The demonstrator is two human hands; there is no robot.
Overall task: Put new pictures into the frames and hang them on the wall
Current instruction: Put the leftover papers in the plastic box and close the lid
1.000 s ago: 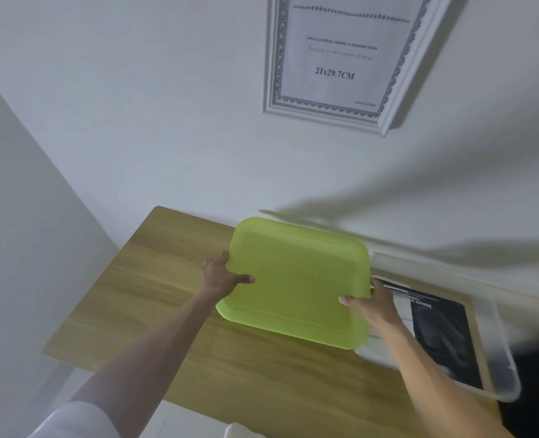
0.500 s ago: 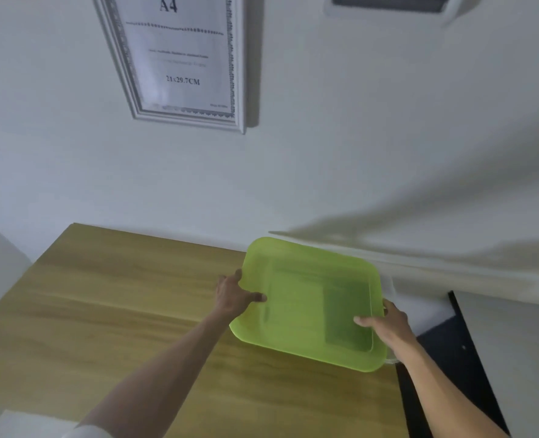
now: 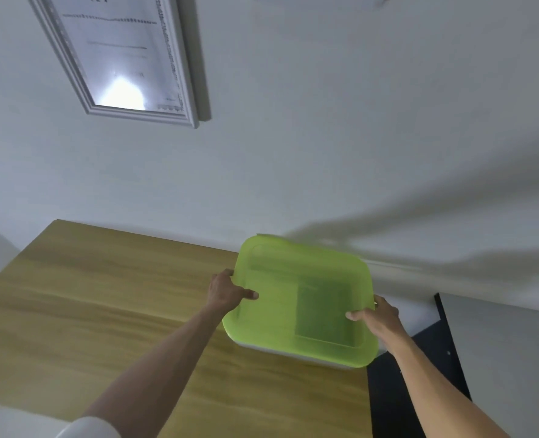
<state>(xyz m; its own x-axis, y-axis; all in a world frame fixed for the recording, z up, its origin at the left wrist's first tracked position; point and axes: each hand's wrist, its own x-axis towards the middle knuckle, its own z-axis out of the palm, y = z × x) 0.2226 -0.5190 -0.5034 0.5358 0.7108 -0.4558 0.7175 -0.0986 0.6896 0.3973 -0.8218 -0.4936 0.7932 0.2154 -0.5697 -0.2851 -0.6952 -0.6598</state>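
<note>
Green lid (image 3: 299, 298) sits on clear box (image 3: 296, 354) at table's (image 3: 104, 311) right end, dark sheet showing through. Press lid level, seat both edges evenly. Left hand (image 3: 225, 290) pinches left rim, thumb on top. Right hand (image 3: 377, 317) grips right rim likewise. Frame (image 3: 119, 58) hangs on wall, well above fingers.

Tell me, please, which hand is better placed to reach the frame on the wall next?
Probably the left hand: it grips the green lid's left edge, on the same side as the hanging frame. The right hand holds the far edge.
</note>
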